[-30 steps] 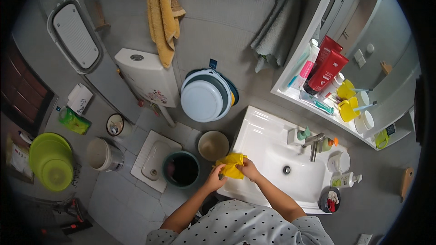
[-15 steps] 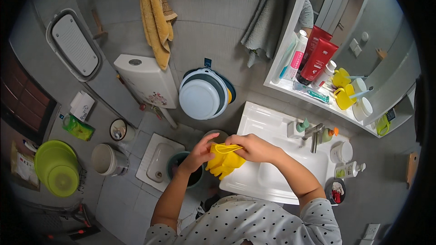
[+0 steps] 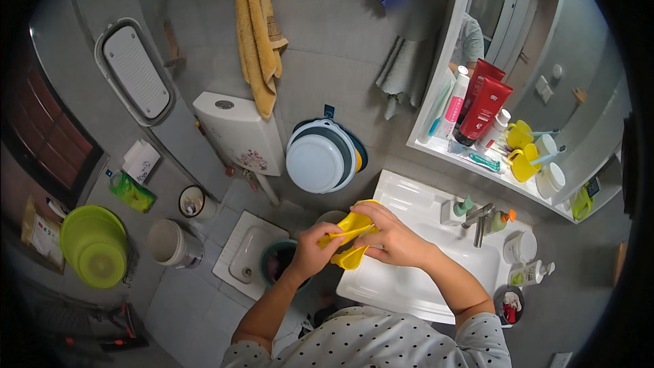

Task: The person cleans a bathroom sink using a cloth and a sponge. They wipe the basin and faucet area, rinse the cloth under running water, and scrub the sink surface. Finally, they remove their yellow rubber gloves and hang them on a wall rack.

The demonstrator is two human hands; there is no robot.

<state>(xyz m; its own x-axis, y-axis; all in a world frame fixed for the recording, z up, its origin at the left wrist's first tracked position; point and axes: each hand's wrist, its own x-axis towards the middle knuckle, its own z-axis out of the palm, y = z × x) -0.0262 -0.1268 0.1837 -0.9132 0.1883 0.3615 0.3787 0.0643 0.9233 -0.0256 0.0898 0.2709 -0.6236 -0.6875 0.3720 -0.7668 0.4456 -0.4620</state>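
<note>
A pair of yellow rubber gloves [image 3: 351,257], or one folded glove, hangs between my two hands at the left front edge of the white washbasin [image 3: 436,279]. My left hand [image 3: 315,249] is closed on its left side, thumb and fingers pinching the rubber. From the right, my right hand [image 3: 395,235] grips the other side, its fingers bent over the top. The yellow rubber is spread and looped, with a gap in its lower part. Whether it is one glove or two I cannot make out. Beneath my left forearm stands a dark green bucket [image 3: 264,274] with something dark in it.
A chrome tap [image 3: 479,221], soap bottles [image 3: 531,273] and a white tub [image 3: 520,248] line the basin's right side. Above hangs a mirror shelf [image 3: 436,144] with tubes and cups. At left are a squat toilet [image 3: 235,249], a white bucket [image 3: 167,242] and green basins [image 3: 88,221].
The yellow rubber has been turned and opened out; its dangling fingers no longer show. My right hand has come down along its side. The whole view has shifted slightly.
</note>
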